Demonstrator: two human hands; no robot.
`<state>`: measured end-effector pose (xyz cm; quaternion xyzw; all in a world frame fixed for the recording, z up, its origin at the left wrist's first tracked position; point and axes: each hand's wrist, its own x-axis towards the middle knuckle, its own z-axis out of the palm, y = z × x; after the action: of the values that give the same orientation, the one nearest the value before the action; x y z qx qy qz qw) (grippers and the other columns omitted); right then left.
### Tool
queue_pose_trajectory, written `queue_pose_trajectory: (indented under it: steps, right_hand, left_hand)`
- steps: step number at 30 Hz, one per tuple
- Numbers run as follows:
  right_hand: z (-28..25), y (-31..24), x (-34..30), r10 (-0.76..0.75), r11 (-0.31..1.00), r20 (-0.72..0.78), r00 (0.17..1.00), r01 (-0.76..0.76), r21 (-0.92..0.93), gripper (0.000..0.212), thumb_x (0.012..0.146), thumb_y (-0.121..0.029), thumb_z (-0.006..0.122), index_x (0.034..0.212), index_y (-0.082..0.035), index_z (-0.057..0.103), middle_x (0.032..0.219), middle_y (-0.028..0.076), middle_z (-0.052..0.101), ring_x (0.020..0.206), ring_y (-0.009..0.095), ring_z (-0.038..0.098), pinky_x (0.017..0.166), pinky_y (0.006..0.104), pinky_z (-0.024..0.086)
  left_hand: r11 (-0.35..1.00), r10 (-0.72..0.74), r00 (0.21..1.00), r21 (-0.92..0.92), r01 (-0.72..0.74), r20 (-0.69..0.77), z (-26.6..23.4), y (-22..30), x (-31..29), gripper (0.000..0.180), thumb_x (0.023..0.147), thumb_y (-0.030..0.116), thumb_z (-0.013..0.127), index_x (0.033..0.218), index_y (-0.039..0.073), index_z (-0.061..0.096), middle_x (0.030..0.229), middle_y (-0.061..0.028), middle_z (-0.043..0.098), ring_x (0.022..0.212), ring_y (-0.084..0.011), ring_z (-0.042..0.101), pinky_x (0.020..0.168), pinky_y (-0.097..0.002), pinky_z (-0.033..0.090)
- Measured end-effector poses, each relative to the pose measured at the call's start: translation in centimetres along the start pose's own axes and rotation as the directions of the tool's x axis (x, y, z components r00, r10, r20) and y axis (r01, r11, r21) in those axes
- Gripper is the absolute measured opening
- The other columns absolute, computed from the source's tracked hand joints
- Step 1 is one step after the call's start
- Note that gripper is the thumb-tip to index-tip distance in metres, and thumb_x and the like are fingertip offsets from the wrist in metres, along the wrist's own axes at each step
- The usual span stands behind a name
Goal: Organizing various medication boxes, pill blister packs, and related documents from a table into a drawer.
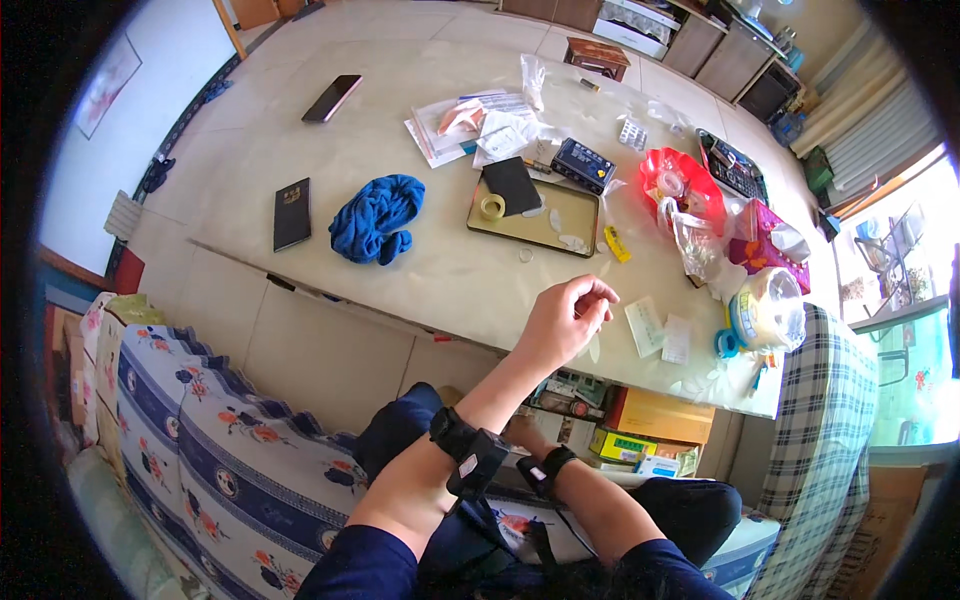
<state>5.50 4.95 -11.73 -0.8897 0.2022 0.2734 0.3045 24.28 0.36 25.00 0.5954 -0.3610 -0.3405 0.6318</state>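
My left hand (566, 320) hangs over the near edge of the table (440, 270), its fingers curled in loosely; whether anything is inside them is hidden. Closest to it on the tabletop lie two small pale paper slips (645, 327) to the right and a yellow packet (617, 244) farther off. My right hand (526, 434) is low, below the table edge, partly covered by my left forearm, and its fingers do not show clearly. Both wrists wear black straps with small devices. Beyond my left hand rests a shallow metal tray (540, 226) with a dark card and a tape roll (492, 207).
Leftward are a blue cloth (375, 220), a black booklet (293, 214) and a phone (332, 99). On the right stand a red scalloped dish (683, 185), a tissue box (768, 245) and a clear plastic jar (768, 310). Boxes (660, 415) fill a shelf under the table.
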Motion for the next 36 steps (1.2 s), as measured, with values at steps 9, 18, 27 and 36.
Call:
queue_pose_trajectory:
  steps: [9,18,27,36]
  right_hand:
    - [2.5,1.1,1.2,-0.132,0.942,0.054,0.99,0.108,0.319,0.031,0.075,-0.038,0.068,0.072,-0.007,0.07,0.073,0.013,0.066,0.065,0.022,0.062,0.064,0.0373,0.05]
    - [6.2,0.4,1.7,-0.261,0.962,-0.229,0.938,0.272,0.015,0.032,0.088,-0.024,0.053,0.111,-0.004,0.062,0.112,0.017,0.063,0.105,0.029,0.059,0.089,0.0441,0.045]
    - [2.5,-1.5,1.3,-0.001,0.993,-0.016,1.0,0.003,0.118,0.042,0.078,-0.033,0.063,0.106,-0.002,0.063,0.104,0.023,0.065,0.099,0.036,0.062,0.085,0.0459,0.049]
    - [-7.7,-3.1,-4.6,-0.221,0.966,0.297,0.929,0.165,0.201,0.047,0.079,-0.031,0.064,0.116,-0.003,0.057,0.115,0.021,0.062,0.107,0.035,0.059,0.089,0.0439,0.047]
  left_hand:
    - [1.0,-0.016,1.0,0.008,0.016,-0.015,-0.6,-0.6,-0.5,0.011,0.091,0.006,0.054,0.095,0.001,0.063,0.077,-0.0031,0.065,0.065,-0.0062,0.059,0.062,-0.0216,0.049]
    - [0.998,-0.034,0.999,0.061,0.035,-0.016,-1.1,-1.2,-0.7,0.011,0.091,0.006,0.054,0.096,0.002,0.063,0.077,-0.003,0.065,0.064,-0.0059,0.059,0.062,-0.0215,0.049]
    - [0.999,-0.004,1.0,0.044,0.004,0.002,-0.5,-0.7,-0.6,0.011,0.091,0.005,0.053,0.096,0.002,0.063,0.077,-0.0034,0.065,0.065,-0.0062,0.059,0.062,-0.0218,0.049]
    - [1.0,0.004,1.0,0.015,-0.004,0.002,-0.5,-0.6,-0.4,0.011,0.092,0.005,0.054,0.095,0.002,0.063,0.077,-0.0034,0.065,0.064,-0.0064,0.059,0.061,-0.021,0.049]
